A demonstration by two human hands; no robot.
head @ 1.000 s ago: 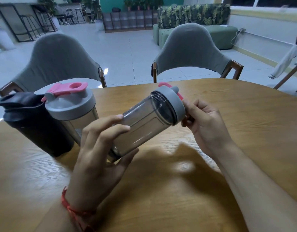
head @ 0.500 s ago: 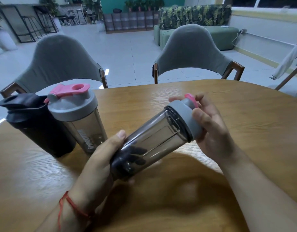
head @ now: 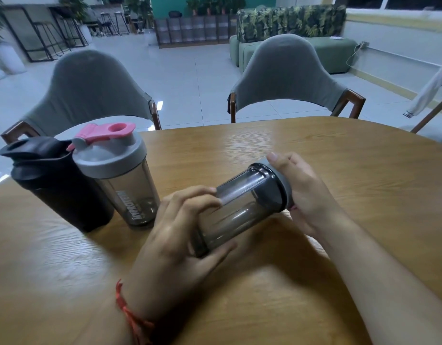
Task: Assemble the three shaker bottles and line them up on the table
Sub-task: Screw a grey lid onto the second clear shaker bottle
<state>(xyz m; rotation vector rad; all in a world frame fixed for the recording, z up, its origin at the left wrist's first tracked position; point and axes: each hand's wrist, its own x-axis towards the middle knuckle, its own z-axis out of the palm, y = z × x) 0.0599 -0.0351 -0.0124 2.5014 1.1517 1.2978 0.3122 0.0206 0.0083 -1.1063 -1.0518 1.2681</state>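
One view only, worn on the head, looking forward and down across the table [head: 339, 155] from the near edge. It's close in: both forearms rise from the bottom of the frame, the hands sit just below centre. Wide lens, so the table edge bows and the far room curves. Two chairs [head: 287, 70] face the camera across the table, a sofa [head: 334, 46] well behind. No second view shares anything.

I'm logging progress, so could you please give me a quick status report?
Left hand grips third bottle, tilted above table. Right hand on its grey lid. Black bottle and pink-capped bottle upright, side by side. Nothing blocking.
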